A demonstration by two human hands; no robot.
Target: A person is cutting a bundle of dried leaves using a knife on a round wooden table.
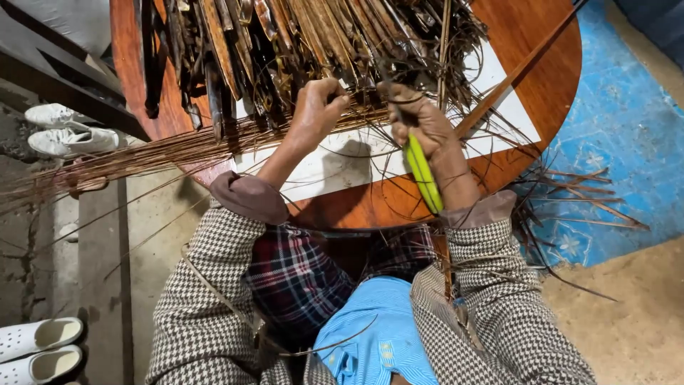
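The table is glossy reddish-brown wood with a white panel. Dark brown leaf strips lie beside tan ribs. The knife handle is yellow-green. Houndstooth brown-and-cream sleeves, a red-navy plaid cloth, blue patterned floor, white shoes.

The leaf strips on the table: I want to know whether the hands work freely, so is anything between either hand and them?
Nothing visible. The left hand already grips the thin ribs at the table edge. The right hand, holding a green-handled tool, rests against the strips.
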